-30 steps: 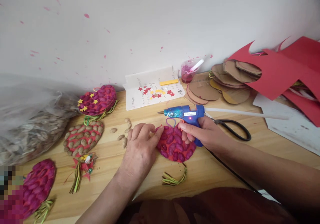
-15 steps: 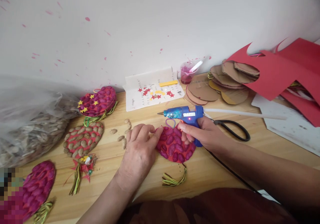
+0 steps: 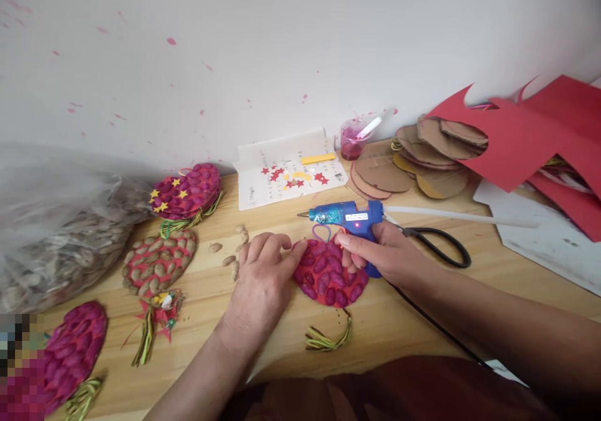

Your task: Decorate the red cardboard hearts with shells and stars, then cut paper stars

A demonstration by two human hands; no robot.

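Observation:
A red round piece covered with magenta-painted shells [image 3: 328, 277] lies on the wooden table [image 3: 413, 321] in front of me, with a yellow-green tassel [image 3: 328, 338] at its lower edge. My left hand [image 3: 263, 280] rests on the table at its left rim, fingers curled, thumb touching the piece. My right hand [image 3: 380, 252] grips a blue hot glue gun [image 3: 350, 216] just above the piece. The gun's nozzle points left, a red light glows on it and a white glue stick juts out to the right.
Black scissors [image 3: 441, 246] lie right of the gun. Similar shell pieces [image 3: 159, 261] and loose shells [image 3: 230, 258] lie left, beside a plastic bag of shells [image 3: 56, 233]. At the back are a star sheet [image 3: 291, 174], a pink cup [image 3: 352, 136], cardboard discs [image 3: 422, 158] and red paper [image 3: 526, 136].
Hands, glue gun and shell piece hold their places; only the view has shifted a little downward.

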